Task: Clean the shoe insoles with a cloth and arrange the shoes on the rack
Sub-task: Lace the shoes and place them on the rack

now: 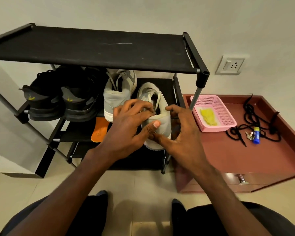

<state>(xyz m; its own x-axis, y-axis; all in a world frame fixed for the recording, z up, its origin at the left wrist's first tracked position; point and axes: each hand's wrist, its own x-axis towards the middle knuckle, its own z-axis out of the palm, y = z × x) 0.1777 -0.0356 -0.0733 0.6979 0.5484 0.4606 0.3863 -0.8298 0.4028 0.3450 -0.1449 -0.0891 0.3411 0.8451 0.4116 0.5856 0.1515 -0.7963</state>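
Head view: left hand (126, 126) grips the grey shoe (157, 123) at its heel, thumb pressed on the back; right hand (186, 138) cups its right side, fingers spread.

Grey shoe (157, 120) sits heel-out at the right end of the rack's (95, 48) second shelf, laces loose, its heel overhanging the shelf edge, both hands on it. Its twin (118, 94) stands just left, heel-out too, tucked further in. Two black shoes (41, 101) (80, 101) with yellow heel marks line up at the left. One shelf down, an orange insole (100, 130) lies flat. The yellow cloth (209, 117) lies crumpled in the pink basket (228, 124) right of the rack.
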